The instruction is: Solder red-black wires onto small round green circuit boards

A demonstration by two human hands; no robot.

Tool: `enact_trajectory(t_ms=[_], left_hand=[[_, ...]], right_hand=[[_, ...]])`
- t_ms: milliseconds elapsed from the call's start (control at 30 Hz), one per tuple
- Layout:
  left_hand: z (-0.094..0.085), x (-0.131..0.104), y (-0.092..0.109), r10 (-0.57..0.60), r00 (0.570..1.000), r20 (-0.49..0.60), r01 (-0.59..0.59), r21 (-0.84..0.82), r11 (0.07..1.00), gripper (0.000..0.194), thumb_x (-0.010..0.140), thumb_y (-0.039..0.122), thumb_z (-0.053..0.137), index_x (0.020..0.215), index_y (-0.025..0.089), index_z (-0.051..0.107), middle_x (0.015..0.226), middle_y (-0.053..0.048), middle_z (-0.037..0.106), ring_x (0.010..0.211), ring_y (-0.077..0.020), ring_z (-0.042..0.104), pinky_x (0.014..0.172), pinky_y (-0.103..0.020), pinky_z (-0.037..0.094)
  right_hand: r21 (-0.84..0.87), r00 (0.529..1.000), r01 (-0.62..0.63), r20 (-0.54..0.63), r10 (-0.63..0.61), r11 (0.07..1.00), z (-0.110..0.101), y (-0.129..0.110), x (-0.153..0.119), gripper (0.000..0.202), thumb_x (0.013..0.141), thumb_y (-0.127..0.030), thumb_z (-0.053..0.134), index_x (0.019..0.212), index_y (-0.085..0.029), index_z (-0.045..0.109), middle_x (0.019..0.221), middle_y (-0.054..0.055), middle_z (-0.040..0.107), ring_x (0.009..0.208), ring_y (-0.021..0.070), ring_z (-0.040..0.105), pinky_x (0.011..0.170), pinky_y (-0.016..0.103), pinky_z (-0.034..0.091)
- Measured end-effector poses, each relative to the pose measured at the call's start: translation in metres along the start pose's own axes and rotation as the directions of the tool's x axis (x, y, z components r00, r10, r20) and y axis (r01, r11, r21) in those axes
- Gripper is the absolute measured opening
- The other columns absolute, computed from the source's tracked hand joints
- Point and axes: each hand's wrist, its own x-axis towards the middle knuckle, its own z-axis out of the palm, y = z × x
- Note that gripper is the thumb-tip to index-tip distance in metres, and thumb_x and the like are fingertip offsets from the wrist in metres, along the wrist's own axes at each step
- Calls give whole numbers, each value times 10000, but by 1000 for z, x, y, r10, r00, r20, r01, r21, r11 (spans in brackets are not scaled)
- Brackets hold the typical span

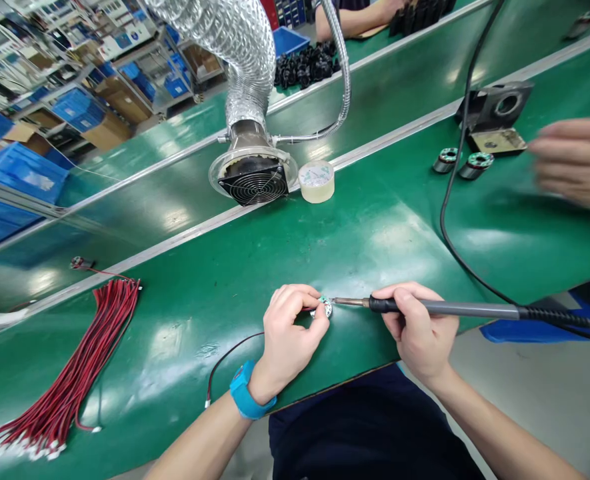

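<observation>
My left hand (pixel 293 328), with a blue wristband (pixel 247 393) at its wrist, pinches a small round part with a green-and-white circuit board (pixel 327 308) on its face. A thin dark red-and-black wire (pixel 227 353) runs from behind that hand to a white connector on the table. My right hand (pixel 421 328) grips a soldering iron (pixel 455 309) like a pen. The iron's tip meets or nearly meets the board's edge; I cannot tell which. Its black cord leads off to the right.
A bundle of red-and-black wires (pixel 99 340) lies at left. A fume extractor (pixel 257 180) and tape roll (pixel 317 181) stand at the back. Two small motors (pixel 476 166) sit by a black bracket (pixel 495 110). Another person's blurred hand (pixel 577 163) is at right; cord (pixel 447 200) crosses the table.
</observation>
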Motion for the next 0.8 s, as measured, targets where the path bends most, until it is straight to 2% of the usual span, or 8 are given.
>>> enact_trajectory(t_ms=[233, 367, 533, 800], left_hand=[[1, -1, -1, 32, 999, -8, -32, 44, 999, 153, 878, 103, 725, 794, 210, 655, 900, -5, 731, 860, -168, 672, 782, -332, 490], [1, -1, -1, 50, 999, -6, -49, 62, 997, 154, 877, 95, 722, 801, 207, 648, 901, -4, 727, 858, -166, 666, 791, -337, 482], [0, -1, 0, 69, 998, -1, -69, 85, 994, 156, 880, 91, 711, 806, 204, 635, 903, -7, 720, 861, -165, 661, 793, -341, 477], [0, 1, 1, 67, 998, 5, -67, 99, 993, 167, 874, 76, 699, 801, 206, 622, 894, 3, 712, 864, -161, 660, 798, -338, 475]], right_hand=[[-52, 995, 18, 97, -13, 998, 1, -2, 1, 292, 1016, -282, 576, 829, -176, 774, 445, -56, 504, 332, 67, 423, 338, 184, 280], [-53, 994, 30, 104, -24, 998, 0, -1, 1, 295, 1024, -285, 570, 834, -179, 771, 452, -56, 511, 336, 65, 425, 342, 181, 284], [-43, 996, 32, 90, -28, 999, 0, -1, 0, 291, 1014, -290, 585, 826, -174, 774, 477, -45, 536, 340, 71, 440, 333, 187, 284], [-36, 999, 21, -29, -22, 999, 0, 1, 0, 290, 985, -317, 606, 806, -168, 779, 453, -56, 473, 324, 79, 406, 324, 211, 289]])
